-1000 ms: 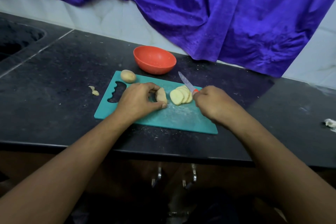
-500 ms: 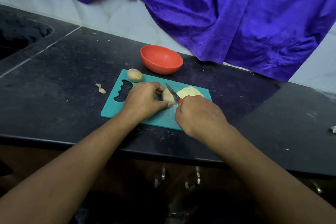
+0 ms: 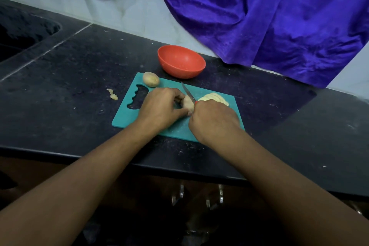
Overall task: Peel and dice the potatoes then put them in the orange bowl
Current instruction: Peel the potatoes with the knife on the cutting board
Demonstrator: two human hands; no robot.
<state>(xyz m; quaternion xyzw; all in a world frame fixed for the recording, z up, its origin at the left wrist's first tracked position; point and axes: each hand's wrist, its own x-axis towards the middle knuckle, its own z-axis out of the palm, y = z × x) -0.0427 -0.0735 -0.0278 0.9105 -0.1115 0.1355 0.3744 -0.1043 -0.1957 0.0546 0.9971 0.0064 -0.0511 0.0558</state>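
Observation:
On the teal cutting board [image 3: 127, 118], my left hand [image 3: 161, 107] holds a peeled potato piece [image 3: 188, 104] down with curled fingers. My right hand [image 3: 214, 121] grips a red-handled knife [image 3: 188, 94], its blade lying against the right side of that piece. A fan of cut potato slices [image 3: 215, 98] lies just behind my right hand, partly hidden by it. A whole unpeeled potato [image 3: 151, 79] sits at the board's far left corner. The orange bowl [image 3: 181, 61] stands behind the board, with nothing visible inside.
A scrap of potato peel [image 3: 112, 94] lies on the black counter [image 3: 60, 86] left of the board. A sink opening [image 3: 22, 32] is at the far left. Purple cloth [image 3: 259, 16] hangs over the white wall behind the bowl.
My right hand has moved left from beside the slices and brought the knife blade onto the potato piece. My left hand kept its hold. The camera shifted, so the board sits further right.

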